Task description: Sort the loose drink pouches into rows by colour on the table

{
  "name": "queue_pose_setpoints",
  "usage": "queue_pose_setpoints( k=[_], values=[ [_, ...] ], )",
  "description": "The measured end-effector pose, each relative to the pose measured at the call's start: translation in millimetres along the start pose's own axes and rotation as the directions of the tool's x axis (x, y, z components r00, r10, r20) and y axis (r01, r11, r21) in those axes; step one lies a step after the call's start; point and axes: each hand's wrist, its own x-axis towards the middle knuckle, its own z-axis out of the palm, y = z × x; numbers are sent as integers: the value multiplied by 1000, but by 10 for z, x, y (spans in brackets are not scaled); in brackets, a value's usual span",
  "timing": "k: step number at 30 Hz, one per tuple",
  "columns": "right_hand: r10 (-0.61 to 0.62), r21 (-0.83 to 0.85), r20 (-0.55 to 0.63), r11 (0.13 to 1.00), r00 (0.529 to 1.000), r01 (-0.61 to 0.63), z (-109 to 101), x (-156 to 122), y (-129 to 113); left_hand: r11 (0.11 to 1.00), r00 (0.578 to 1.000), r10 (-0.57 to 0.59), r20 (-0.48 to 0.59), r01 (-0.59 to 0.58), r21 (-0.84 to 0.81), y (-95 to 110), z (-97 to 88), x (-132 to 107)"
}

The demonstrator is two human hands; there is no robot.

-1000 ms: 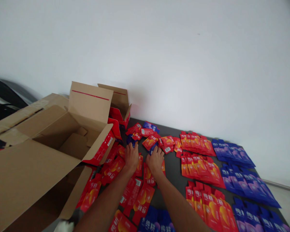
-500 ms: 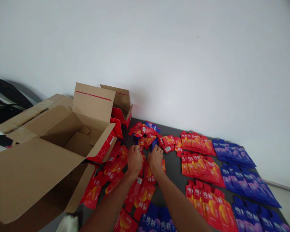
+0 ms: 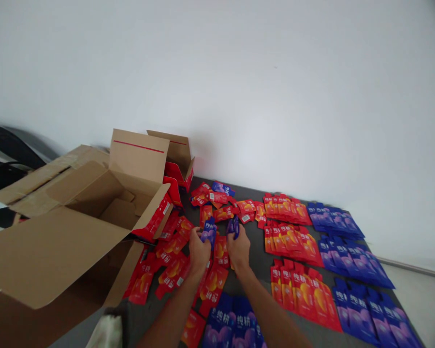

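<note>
My left hand (image 3: pixel 198 250) is closed on a blue pouch (image 3: pixel 208 230), held just above a loose heap of red pouches (image 3: pixel 174 261) on the dark table (image 3: pixel 259 261). My right hand (image 3: pixel 239 249) is beside it and grips another blue pouch (image 3: pixel 234 226). More loose red and blue pouches (image 3: pixel 217 198) lie scattered just beyond both hands. A few blue pouches (image 3: pixel 230 326) lie between my forearms near the front edge.
A large open cardboard box (image 3: pixel 68 227) fills the left side, a smaller open box (image 3: pixel 177 162) behind it. Neat rows of red pouches (image 3: pixel 293 241) and blue pouches (image 3: pixel 351 256) cover the right of the table. A white wall rises behind.
Both hands pulled back from the scattered pile toward me, each lifting a blue pouch. The camera tipped slightly, shifting the rows left.
</note>
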Motion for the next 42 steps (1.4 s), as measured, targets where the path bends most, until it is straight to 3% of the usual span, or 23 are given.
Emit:
queue_pose_setpoints(
  k=[4,8,12,16,19,21,27,30,35,39,42],
  values=[
    [95,78,-65,993,993,-90,-71,-229,-67,995,990,-102,102,100,25,1,33,-90],
    [39,74,-44,997,998,-35,-13,-498,-113,990,978,-110,175,93,103,21,19,-149],
    [48,32,41,998,998,-49,69,-685,-81,941,967,-88,241,1,339,26,-80,-109],
    [-29,-51,107,998,994,34,94,-639,-14,793,971,59,232,-187,580,36,-158,20],
    [-97,-165,65,981,993,107,123,-455,2,702,957,226,180,-288,652,58,-130,167],
    [-122,-220,17,968,992,123,167,-288,-10,699,946,286,156,-317,641,74,-72,299],
    [-294,-255,16,923,956,288,378,369,-127,833,952,305,24,-278,478,153,150,824],
    [-330,-253,64,907,942,335,475,801,-192,908,969,246,-37,-217,359,222,242,1064],
    [-289,-297,123,902,950,313,629,1487,-193,960,996,22,-84,3,280,262,354,1328],
    [-222,-335,140,906,965,257,775,1812,-155,956,988,-90,-129,122,267,188,412,1436],
    [-149,-379,140,905,979,191,859,1920,-153,952,979,-105,-173,150,268,122,433,1475]
  ],
)
